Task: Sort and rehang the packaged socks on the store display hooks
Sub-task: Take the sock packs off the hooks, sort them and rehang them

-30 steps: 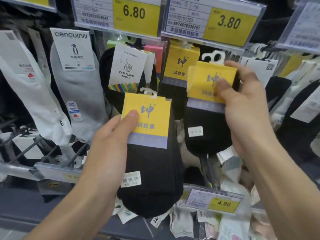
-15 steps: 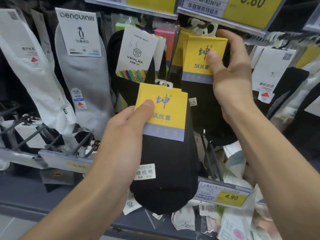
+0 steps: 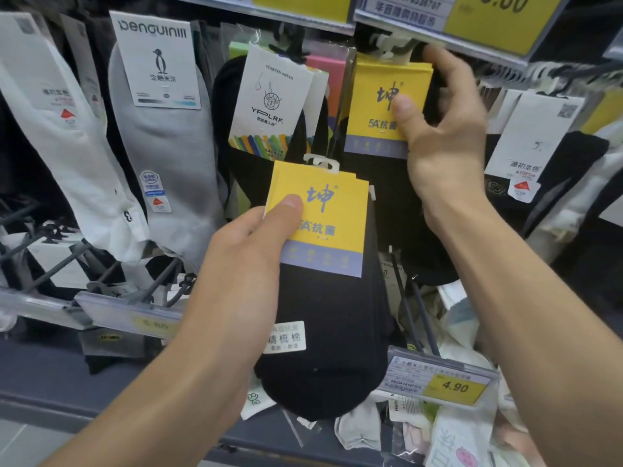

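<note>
Gripping a bundle of black socks (image 3: pixel 323 332) in my left hand (image 3: pixel 249 257), I have the thumb pressed flat on its yellow header card (image 3: pixel 323 224) and the other fingers curled out of sight behind. At least 2 cards show there, fanned one behind the other, with a white plastic hanger tab (image 3: pixel 322 163) at the top. This bundle hangs free in front of the display, low and centre, touching no hook.

My right hand (image 3: pixel 445 136) is higher and to the right, pinching a second pack of black socks (image 3: pixel 381 106) with the same yellow card: thumb on the front of the card, fingers wrapped round its upper right edge. The white hanger (image 3: pixel 387 45) of that pack sits just below the price tag reading 3.80 (image 3: pixel 488 25). I cannot tell whether it is threaded on the hook.

To the left of that pack hangs a pack with a white YPLRF card (image 3: pixel 269 102), then grey socks under a penguin card (image 3: pixel 158 62), then white socks (image 3: pixel 67 136) at the far left. Grey metal hooks (image 3: pixel 67 264) jut out below them, behind a blurred price strip (image 3: pixel 135 318). Lower right, a tag reading 4.90 (image 3: pixel 451 387) sits above a heap of loose pale packs (image 3: pixel 455 433).
</note>
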A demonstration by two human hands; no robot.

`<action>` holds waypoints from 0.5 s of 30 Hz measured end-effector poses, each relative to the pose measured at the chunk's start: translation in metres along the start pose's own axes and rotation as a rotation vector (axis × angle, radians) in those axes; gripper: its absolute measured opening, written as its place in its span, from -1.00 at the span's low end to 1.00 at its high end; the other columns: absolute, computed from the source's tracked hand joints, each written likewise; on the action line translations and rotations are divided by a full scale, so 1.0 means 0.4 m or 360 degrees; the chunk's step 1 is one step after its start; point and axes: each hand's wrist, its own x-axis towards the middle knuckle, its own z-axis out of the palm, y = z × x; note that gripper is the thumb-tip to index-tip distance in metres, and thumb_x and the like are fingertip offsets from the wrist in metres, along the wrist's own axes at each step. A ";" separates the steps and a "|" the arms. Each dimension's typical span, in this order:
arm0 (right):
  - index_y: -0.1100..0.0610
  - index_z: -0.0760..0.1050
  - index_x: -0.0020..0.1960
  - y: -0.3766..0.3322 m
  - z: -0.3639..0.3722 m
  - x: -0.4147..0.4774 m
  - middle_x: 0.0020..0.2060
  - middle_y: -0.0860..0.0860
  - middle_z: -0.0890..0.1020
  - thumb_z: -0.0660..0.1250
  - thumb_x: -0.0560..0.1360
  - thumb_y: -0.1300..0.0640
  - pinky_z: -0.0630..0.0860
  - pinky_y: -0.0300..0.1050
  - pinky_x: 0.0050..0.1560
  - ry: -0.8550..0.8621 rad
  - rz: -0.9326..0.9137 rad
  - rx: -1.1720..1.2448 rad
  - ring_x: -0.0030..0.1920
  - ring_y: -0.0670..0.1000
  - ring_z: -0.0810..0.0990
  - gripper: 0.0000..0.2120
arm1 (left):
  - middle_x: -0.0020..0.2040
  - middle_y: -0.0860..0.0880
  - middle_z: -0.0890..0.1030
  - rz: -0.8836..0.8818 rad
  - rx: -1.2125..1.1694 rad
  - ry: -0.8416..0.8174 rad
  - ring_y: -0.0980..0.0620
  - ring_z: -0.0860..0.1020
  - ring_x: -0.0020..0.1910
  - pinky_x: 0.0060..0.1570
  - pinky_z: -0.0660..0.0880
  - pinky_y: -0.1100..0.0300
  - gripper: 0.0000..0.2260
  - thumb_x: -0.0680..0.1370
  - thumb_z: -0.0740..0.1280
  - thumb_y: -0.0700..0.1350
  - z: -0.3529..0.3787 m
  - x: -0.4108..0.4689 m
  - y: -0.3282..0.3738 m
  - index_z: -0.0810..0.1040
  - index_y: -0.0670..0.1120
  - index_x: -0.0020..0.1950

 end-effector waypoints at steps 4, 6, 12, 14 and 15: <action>0.15 0.31 0.51 0.019 0.000 0.022 0.41 0.06 0.47 0.33 0.59 0.19 0.36 0.05 0.44 -0.0123 0.0041 -0.0120 0.43 0.04 0.42 -0.49 | 0.09 -0.40 0.58 -0.0017 0.0001 -0.0027 -0.09 0.51 -0.12 -0.11 0.38 0.08 -0.58 0.55 0.30 0.02 -0.002 -0.017 0.012 0.55 -0.38 0.08; 0.12 0.29 0.52 0.018 -0.001 0.029 0.41 0.04 0.48 0.34 0.59 0.13 0.37 0.05 0.43 -0.0149 0.0091 -0.0226 0.42 0.04 0.43 -0.47 | 0.09 -0.41 0.58 0.0013 0.0059 -0.0026 -0.23 0.58 -0.08 -0.06 0.39 0.04 -0.57 0.55 0.29 0.03 0.003 -0.019 0.016 0.55 -0.38 0.08; 0.03 0.48 0.32 -0.054 -0.059 -0.095 0.00 -0.09 0.64 0.33 0.58 0.00 0.56 -0.23 0.04 0.0164 0.0169 0.0180 0.00 -0.16 0.63 -0.67 | -0.12 0.09 0.75 0.0043 0.0056 -0.0145 0.02 0.71 -0.06 0.14 0.54 -0.09 -0.74 0.58 0.26 0.18 0.003 -0.036 0.024 0.66 0.07 -0.05; 0.00 0.56 0.20 -0.088 -0.085 -0.155 -0.07 -0.03 0.68 0.36 0.53 -0.05 0.60 -0.24 -0.13 -0.0032 0.0132 0.0370 -0.11 -0.13 0.65 -0.72 | -0.11 0.09 0.74 0.0105 0.0063 -0.0156 -0.03 0.70 -0.03 0.19 0.51 -0.16 -0.70 0.54 0.27 0.23 0.009 -0.037 0.031 0.64 0.04 -0.02; -0.02 0.58 0.17 -0.100 -0.092 -0.177 -0.07 -0.02 0.69 0.40 0.49 -0.08 0.59 -0.25 -0.16 -0.0166 0.0107 0.0371 -0.12 -0.12 0.65 -0.72 | -0.11 0.06 0.74 0.0130 0.0047 -0.0156 -0.08 0.69 -0.01 0.19 0.51 -0.19 -0.66 0.51 0.26 0.24 0.011 -0.036 0.033 0.62 0.01 -0.02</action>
